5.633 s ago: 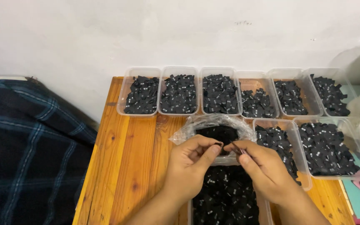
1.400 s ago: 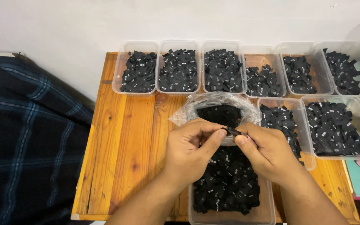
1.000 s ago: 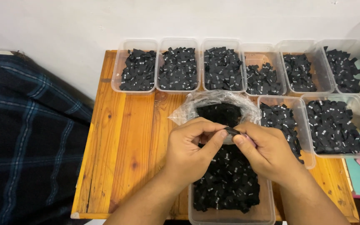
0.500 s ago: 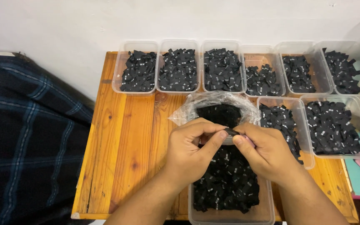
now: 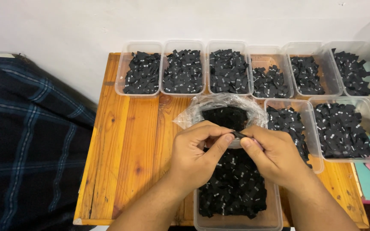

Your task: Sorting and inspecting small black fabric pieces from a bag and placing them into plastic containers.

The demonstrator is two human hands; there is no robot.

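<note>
My left hand [image 5: 198,153] and my right hand [image 5: 273,153] meet over the wooden table [image 5: 129,145], pinching one small black fabric label [image 5: 237,134] between thumbs and forefingers. Under the hands stands a clear plastic tub [image 5: 236,216] heaped with the same black labels. Just beyond the fingertips lies an open clear plastic bag [image 5: 221,105] with more black labels inside.
Several clear tubs of black labels line the back edge, from the leftmost tub [image 5: 140,72] to the rightmost tub [image 5: 354,70]; two more tubs [image 5: 343,128] stand at the right. A dark plaid cloth [image 5: 26,141] lies left of the table. A white wall rises behind.
Both hands stay together on the small label, fingers shifting slightly. Since the oldest frame the view has tilted down and the near tub shows more.
</note>
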